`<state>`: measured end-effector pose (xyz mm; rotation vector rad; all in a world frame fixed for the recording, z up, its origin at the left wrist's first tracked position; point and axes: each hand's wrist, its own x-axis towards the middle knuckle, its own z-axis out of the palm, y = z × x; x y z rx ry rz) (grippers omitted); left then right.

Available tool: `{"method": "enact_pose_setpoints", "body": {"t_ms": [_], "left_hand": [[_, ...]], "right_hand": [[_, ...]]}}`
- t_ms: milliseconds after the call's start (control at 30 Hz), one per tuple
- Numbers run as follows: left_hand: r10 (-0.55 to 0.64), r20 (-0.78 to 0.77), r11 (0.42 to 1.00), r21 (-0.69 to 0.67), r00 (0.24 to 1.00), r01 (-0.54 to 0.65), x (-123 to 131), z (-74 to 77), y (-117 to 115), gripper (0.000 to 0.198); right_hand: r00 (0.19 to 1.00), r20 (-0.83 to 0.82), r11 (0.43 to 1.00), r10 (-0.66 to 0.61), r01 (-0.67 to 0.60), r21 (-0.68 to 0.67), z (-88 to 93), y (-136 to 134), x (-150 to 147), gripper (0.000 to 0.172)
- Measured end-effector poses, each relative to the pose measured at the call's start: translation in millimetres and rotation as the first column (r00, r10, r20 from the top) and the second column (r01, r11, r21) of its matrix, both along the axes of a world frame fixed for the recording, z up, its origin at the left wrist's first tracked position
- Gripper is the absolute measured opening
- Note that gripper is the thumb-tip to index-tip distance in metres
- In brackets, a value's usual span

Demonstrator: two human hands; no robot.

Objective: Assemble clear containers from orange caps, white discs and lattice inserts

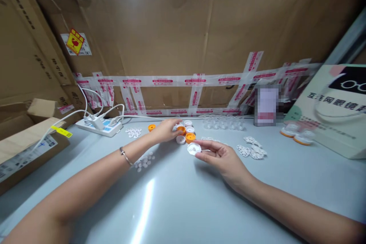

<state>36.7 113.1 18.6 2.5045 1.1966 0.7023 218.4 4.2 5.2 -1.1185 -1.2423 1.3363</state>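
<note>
Your right hand [224, 157] pinches a white disc [193, 149] — your left hand [166, 131] is at the caps [190, 138] — grip unclear.

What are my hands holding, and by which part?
The right hand holds a white round piece by its right edge. Left hand, at the caps: can't tell.

Your left forearm [97, 181] is bare and extends diagonally from the near left of the tabletop [171, 209] toward its far edge. Your left hand [166, 131] is palm down, fingers pointing right; their grip cannot be determined. Your right forearm [291, 202] slants in from the near right. Your right hand [221, 157] sits nearer you, thumb below index finger in a pinch, remaining fingers curled.
</note>
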Motion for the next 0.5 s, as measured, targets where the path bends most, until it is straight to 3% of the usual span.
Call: {"method": "enact_pose_setpoints", "body": {"t_ms": [167,333,400,467,500], "left_hand": [[0.007,-0.004,0.999,-0.042,1.000,-0.007,4,-12.7,21,0.028],[0.066,0.144,0.994,-0.097,0.987,-0.053,-6,6.6,-10,0.038],[0.004,0.210,0.982,-0.184,0.978,0.036,-12,13.9,-33,0.040],[-0.079,0.467,0.873,-0.395,0.881,0.287,-16,16.5,-57,0.041],[-0.082,0.541,0.823,-0.437,0.837,0.363,-17,16.1,-67,0.041]], "right_hand": [[1.000,0.014,1.000,-0.002,0.002,-0.026,-2.4,2,4,0.043],[0.999,-0.042,1.000,0.005,-0.006,-0.025,-0.9,2,5,0.041],[0.999,-0.048,0.999,0.011,-0.013,-0.046,0.2,1,4,0.041],[0.999,-0.034,0.997,0.022,-0.024,-0.069,1.5,-1,3,0.042],[0.999,-0.024,0.997,0.029,-0.031,-0.076,2.3,-2,2,0.042]]}}
